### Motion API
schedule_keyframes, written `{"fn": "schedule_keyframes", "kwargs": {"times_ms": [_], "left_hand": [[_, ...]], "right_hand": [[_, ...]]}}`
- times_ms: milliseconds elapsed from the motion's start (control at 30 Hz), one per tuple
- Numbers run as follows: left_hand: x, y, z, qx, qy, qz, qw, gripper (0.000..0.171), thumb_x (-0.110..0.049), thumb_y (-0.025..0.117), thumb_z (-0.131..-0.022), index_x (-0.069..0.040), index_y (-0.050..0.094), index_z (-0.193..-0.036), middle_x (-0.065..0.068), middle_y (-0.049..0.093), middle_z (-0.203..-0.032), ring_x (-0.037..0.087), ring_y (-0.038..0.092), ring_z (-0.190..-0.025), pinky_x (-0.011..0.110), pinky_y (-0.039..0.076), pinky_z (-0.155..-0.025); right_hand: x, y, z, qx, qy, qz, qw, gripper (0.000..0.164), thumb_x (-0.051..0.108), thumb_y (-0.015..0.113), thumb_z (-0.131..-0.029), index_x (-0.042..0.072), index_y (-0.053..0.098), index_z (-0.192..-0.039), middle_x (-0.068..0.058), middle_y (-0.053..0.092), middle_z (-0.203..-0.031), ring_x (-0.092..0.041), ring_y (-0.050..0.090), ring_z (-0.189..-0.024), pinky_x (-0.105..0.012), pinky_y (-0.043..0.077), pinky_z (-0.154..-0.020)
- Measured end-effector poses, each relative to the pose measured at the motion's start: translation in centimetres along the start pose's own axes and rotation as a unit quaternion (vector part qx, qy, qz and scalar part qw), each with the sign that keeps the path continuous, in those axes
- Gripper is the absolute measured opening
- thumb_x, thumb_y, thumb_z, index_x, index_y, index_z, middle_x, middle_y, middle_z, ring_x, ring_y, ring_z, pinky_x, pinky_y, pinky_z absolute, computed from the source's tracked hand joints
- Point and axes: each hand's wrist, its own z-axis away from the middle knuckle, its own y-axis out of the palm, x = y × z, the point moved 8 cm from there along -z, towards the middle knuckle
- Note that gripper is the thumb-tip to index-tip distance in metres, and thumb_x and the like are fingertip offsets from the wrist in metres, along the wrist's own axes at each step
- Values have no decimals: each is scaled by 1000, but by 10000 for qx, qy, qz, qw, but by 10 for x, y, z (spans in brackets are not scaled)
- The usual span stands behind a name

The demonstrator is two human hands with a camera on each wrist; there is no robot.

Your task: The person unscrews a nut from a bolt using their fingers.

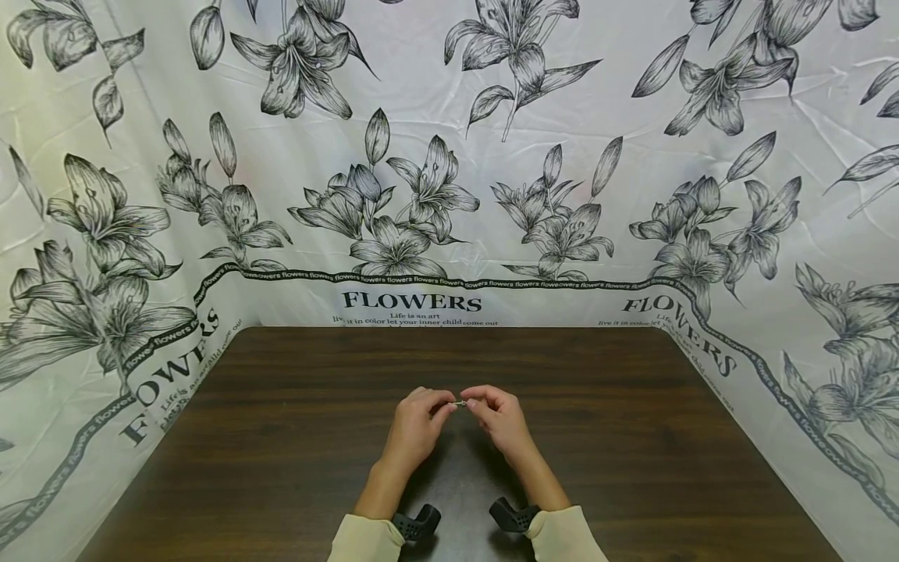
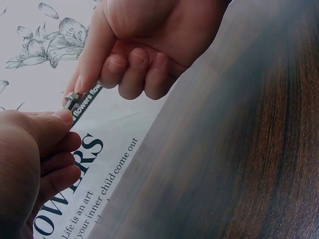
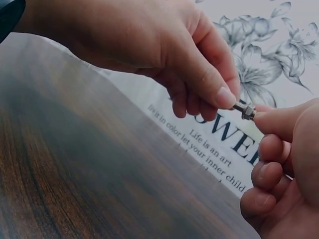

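Note:
A small metal bolt (image 2: 71, 102) with a threaded shank and a hex part spans the gap between the fingertips of both hands. My left hand (image 1: 414, 425) pinches the shank end between thumb and index finger. On the other side, my right hand (image 1: 504, 421) pinches the end by the hex part (image 3: 248, 112) with thumb and index finger. Whether that hex part is a nut or the bolt's head, I cannot tell. The other fingers of both hands are curled in. Both hands are held above the dark table, and the fingertips hide the bolt's two ends.
Beneath the hands lies a dark wood-grain table (image 1: 295, 437). A white cloth (image 1: 548, 117) printed with flowers hangs behind it and along both sides. Each wrist wears a black strap-on device, the left one (image 1: 419, 524) and the right one (image 1: 513, 517).

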Motion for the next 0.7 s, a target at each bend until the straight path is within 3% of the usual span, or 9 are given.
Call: {"fn": "schedule_keyframes", "kwargs": {"times_ms": [467,700], "left_hand": [[-1,0,0,15,53,-21,10000,7,-11,78,-83,-15,74,-87,-10,66,-78,6,49,-68,22,44,-59],[-1,0,0,-10,71,-47,10000,7,-11,78,-83,-15,74,-87,-9,66,-78,6,49,-68,22,44,-59]], "right_hand": [[-5,1,0,-5,416,194,9989,15,-1,58,-95,-9,67,-104,-7,48,-65,-9,43,-51,-20,36,-47],[-2,2,0,50,202,166,9996,15,-2,58,-95,-11,66,-104,-5,49,-66,-9,43,-52,-20,37,-47]]}}
